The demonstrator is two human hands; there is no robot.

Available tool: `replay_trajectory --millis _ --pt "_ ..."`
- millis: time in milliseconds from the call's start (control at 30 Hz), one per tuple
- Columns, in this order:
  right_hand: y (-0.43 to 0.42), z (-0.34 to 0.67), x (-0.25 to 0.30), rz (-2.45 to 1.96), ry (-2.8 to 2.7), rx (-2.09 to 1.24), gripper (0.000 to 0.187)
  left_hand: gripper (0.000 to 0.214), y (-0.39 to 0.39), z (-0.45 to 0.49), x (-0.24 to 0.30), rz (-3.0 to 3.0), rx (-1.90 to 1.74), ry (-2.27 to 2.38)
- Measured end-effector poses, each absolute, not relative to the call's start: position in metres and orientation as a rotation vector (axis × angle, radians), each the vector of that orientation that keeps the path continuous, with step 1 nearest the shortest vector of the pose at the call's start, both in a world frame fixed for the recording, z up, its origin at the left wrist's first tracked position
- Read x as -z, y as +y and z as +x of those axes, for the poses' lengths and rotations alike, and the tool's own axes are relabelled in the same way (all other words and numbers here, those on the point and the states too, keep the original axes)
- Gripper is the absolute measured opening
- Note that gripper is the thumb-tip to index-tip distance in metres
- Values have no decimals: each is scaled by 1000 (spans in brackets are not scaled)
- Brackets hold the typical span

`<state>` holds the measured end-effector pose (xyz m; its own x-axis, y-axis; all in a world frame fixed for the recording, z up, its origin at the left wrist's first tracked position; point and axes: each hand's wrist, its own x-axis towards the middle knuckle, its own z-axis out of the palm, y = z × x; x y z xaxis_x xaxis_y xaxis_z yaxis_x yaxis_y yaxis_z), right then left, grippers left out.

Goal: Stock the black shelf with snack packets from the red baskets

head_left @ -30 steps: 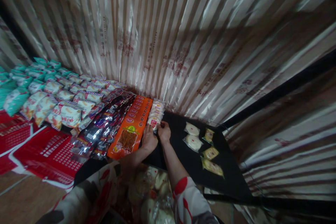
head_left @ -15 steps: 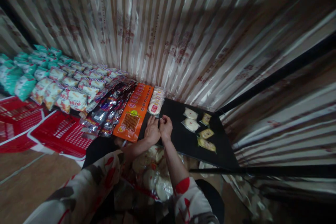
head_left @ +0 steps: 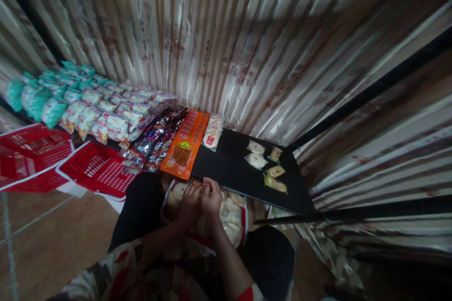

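Below the shelf (head_left: pixel 229 160)'s front edge sits a basket (head_left: pixel 244 220). Near that edge, the left hand (head_left: pixel 191 199) and right hand (head_left: pixel 211 199) meet above white packs (head_left: pixel 231 213) in the basket, fingers curled; whether either grips anything cannot be determined.

A single head-mounted camera supplies the view. It is positioned above the wearer's lap and faces forward and down. The left bare hand (head_left: pixel 190 201) and right bare hand (head_left: pixel 212 199) occupy the near centre of the field. The black flat rectangular shelf (head_left: pixel 231 164) lies just beyond them. Coverage extends far to the striped glossy sheet curtain (head_left: pixel 226 23), left to the red perforated plastic basket (head_left: pixel 33 153), and right to the black straight bar (head_left: pixel 374 89).
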<state>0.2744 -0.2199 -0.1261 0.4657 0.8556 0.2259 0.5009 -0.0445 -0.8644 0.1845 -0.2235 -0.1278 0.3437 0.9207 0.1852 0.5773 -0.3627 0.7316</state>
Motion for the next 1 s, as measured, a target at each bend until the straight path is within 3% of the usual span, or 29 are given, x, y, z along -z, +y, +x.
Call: replay_trajectory --millis 200,500,733,1000 --pt "-230 245 150 -1819 -1499 -618 39 43 -221 148 157 2068 -484 1671" --pt "-223 236 169 -1920 -2046 -595 55 57 -211 127 179 2046 -284 1696" --pt "-224 234 174 -1985 -2086 -562 45 51 -209 122 178 2023 -278 1690" --pt "-228 235 161 -1756 -2031 -510 37 46 -209 123 167 2004 -421 1673"
